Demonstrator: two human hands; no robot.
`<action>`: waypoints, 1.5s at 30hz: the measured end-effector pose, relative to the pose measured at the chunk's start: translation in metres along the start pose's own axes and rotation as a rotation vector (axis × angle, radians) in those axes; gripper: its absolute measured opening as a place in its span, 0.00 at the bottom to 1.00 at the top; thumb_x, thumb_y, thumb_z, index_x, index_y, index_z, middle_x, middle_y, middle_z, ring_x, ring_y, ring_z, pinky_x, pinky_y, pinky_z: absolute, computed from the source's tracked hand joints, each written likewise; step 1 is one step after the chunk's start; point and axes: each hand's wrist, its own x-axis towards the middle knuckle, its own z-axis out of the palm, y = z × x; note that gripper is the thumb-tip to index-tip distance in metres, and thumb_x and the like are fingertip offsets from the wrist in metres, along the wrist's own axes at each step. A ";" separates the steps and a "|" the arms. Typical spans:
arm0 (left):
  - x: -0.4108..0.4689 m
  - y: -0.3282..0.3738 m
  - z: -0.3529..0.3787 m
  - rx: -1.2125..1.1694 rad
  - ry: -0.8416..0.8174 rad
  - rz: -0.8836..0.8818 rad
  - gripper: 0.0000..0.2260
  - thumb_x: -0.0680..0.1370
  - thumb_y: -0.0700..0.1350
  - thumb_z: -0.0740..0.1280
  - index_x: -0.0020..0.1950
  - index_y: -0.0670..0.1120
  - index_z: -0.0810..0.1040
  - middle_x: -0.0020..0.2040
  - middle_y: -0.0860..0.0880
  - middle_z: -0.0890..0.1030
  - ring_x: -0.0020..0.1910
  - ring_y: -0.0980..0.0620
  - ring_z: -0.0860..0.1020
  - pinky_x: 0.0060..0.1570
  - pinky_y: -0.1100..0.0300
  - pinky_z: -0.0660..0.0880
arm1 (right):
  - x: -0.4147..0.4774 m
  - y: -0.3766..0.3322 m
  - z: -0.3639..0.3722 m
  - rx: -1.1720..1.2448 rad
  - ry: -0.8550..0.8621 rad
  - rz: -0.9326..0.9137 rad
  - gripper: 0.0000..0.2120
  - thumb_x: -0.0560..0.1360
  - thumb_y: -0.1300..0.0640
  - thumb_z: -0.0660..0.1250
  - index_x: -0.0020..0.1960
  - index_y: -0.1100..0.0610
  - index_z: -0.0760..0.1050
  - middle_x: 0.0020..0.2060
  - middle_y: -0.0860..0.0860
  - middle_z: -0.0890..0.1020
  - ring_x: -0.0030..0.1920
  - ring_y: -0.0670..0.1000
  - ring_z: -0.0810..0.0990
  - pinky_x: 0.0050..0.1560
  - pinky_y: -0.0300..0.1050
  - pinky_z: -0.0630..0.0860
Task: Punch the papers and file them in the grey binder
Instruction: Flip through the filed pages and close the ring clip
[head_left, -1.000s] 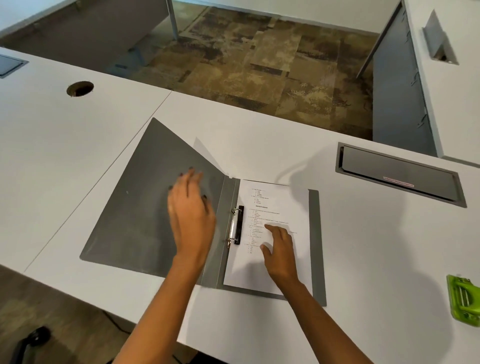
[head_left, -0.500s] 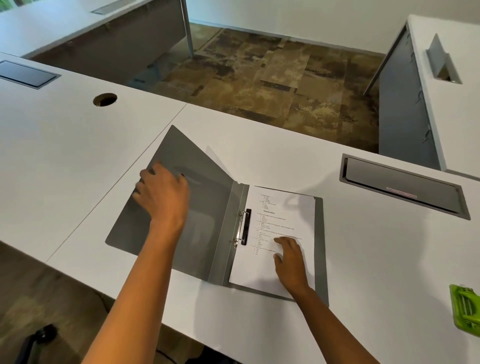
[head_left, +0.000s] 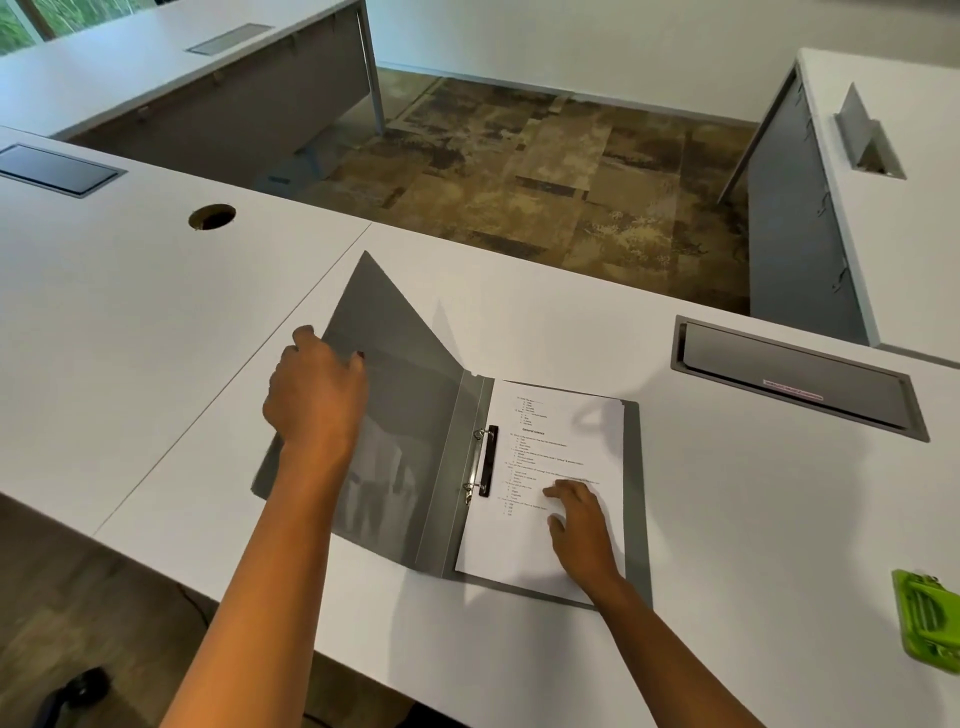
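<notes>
Head view: left hand (head_left: 314, 395) has moved from the flat front cover to pinch its outer edge and lift it; right hand (head_left: 582, 525) still presses flat on papers (head_left: 558, 467) threaded on the rings of the grey binder (head_left: 415, 395) – closing seems next

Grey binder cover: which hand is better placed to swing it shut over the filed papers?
Left. The left hand grips the outer edge of the cover, already lifted off the desk. The right hand lies flat on the papers, holding them down beside the rings.
</notes>
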 end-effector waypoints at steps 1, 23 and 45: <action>-0.003 0.004 -0.006 -0.024 -0.029 0.018 0.23 0.78 0.50 0.63 0.70 0.43 0.67 0.63 0.41 0.76 0.61 0.38 0.74 0.55 0.47 0.71 | 0.001 0.000 0.000 0.011 -0.003 0.004 0.16 0.74 0.64 0.68 0.61 0.57 0.74 0.66 0.54 0.72 0.68 0.53 0.70 0.67 0.39 0.64; -0.086 -0.011 0.151 -0.149 -0.526 0.659 0.27 0.75 0.63 0.56 0.74 0.61 0.59 0.76 0.55 0.60 0.75 0.52 0.58 0.73 0.45 0.56 | -0.004 -0.050 -0.120 1.106 0.106 0.303 0.19 0.78 0.43 0.58 0.64 0.52 0.74 0.56 0.49 0.81 0.54 0.52 0.81 0.53 0.51 0.78; -0.122 -0.041 0.240 0.417 -0.404 0.958 0.30 0.79 0.61 0.51 0.76 0.47 0.59 0.77 0.46 0.59 0.76 0.45 0.57 0.70 0.37 0.53 | -0.022 0.037 -0.016 -0.381 0.398 0.205 0.19 0.72 0.60 0.68 0.62 0.63 0.73 0.57 0.60 0.76 0.56 0.59 0.76 0.54 0.51 0.77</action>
